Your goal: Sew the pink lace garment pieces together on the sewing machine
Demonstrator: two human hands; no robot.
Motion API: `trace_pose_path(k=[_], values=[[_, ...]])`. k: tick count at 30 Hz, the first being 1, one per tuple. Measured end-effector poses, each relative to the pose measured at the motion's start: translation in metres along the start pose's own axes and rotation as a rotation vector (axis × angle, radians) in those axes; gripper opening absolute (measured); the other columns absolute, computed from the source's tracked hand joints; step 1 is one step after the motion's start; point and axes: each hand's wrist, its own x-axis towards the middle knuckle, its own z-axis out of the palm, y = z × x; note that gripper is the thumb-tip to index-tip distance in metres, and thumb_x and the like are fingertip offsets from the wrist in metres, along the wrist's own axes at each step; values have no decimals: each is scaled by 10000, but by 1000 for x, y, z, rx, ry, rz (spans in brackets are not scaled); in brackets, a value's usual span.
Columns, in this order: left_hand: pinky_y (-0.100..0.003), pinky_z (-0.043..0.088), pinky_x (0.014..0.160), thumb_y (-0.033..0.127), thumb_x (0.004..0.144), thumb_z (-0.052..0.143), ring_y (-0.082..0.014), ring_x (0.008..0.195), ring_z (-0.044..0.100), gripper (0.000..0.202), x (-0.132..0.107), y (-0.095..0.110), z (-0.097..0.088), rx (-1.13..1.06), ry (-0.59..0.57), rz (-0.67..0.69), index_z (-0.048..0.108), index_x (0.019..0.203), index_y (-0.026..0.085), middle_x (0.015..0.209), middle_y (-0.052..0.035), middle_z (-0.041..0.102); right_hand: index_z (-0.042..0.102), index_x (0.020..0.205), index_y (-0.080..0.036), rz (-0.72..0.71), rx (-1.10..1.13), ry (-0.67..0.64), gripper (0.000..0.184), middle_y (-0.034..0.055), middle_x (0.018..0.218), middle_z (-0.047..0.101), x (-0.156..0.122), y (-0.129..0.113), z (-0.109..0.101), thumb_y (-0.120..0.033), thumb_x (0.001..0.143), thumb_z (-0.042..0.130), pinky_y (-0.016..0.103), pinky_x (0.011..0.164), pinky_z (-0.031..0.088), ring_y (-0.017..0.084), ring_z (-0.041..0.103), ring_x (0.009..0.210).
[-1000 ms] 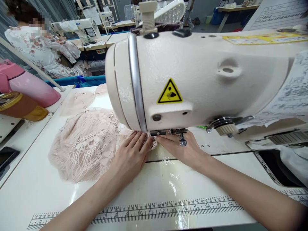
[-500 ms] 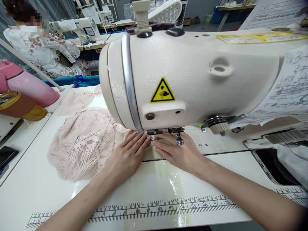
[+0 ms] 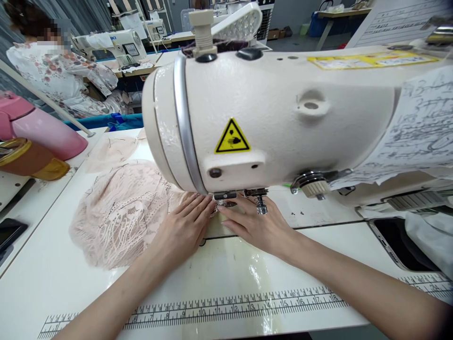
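Under the head of a cream sewing machine (image 3: 276, 108), pale pink lace fabric (image 3: 120, 217) runs in from a loose pile on the left. My left hand (image 3: 186, 217) lies flat on its edge, fingers stretched out and close together, just left of the presser foot area. Across from it, my right hand (image 3: 260, 224) rests with fingers extended and slightly apart, its fingertips at the lace strip beside the foot. The needle is hidden by the machine head and the fingers. Part of the right fingers sits behind the metal screw (image 3: 261, 204).
A printed ruler (image 3: 219, 307) runs along the table's front edge. On the right lie a phone (image 3: 403, 243) and white cloth (image 3: 430, 241). A pink bottle (image 3: 46, 127), an amber cup (image 3: 31, 158) and another phone (image 3: 12, 231) are at left. A person (image 3: 60, 75) sits beyond.
The view has shifted slightly, so the machine appears a little further left and lower. Both hands keep nearly the same place on the lace, the left one drawn back very slightly.
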Motion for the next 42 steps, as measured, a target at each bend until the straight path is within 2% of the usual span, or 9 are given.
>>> trace_pose_path(k=[5,9,16,20,27,31,36,42], values=[[-443,511,1004,167,945,439,-267,1197,579,386,0,1,3,-6,-12,-31,545,1303,69,1304,-146,591,618,1186,-304,8,-65,-18,308,15,1121,675,1,-2,1,-419,984,416,354,755,364,167,621,934],[-440,512,1001,177,943,455,-274,1171,598,375,-1,3,5,32,13,-28,564,1281,56,1284,-152,605,602,1222,-295,26,-50,-86,342,26,1158,665,5,-2,-4,-436,985,400,367,816,380,179,621,956],[-439,517,990,183,953,445,-280,1170,597,366,0,7,5,85,37,-35,574,1269,52,1273,-159,610,637,1139,-368,11,-38,-234,309,-23,1183,648,8,-2,-15,-315,993,371,390,886,380,202,594,1022],[-427,543,949,187,958,440,-282,1137,619,349,2,9,4,144,44,-11,599,1226,30,1239,-170,630,625,1156,-345,-2,-66,-190,347,-23,1209,639,8,-2,-11,-344,1013,308,387,852,370,191,594,1011],[-420,553,930,188,948,465,-286,1122,628,344,4,10,2,176,34,14,601,1228,41,1234,-165,635,605,1188,-265,-16,-128,-2,294,-51,1206,642,3,-4,2,-375,984,424,377,746,341,167,600,919],[-414,549,932,186,941,485,-282,1133,621,347,3,11,3,162,44,-2,594,1240,48,1233,-159,637,609,1183,-272,-12,-137,-26,295,-39,1187,647,2,-4,1,-387,982,427,379,712,343,173,605,915],[-414,533,945,184,934,495,-284,1144,613,356,2,11,5,146,42,-30,585,1251,50,1228,-161,641,582,1234,-265,-14,-167,-72,347,-15,1253,617,1,-4,1,-374,1005,346,372,634,360,190,624,897],[-400,552,903,195,936,493,-286,1092,643,331,5,12,3,189,62,-9,618,1201,40,1184,-158,667,572,1260,-241,-27,-198,-95,399,4,1229,637,2,-3,2,-339,1017,272,374,589,390,210,643,862]])
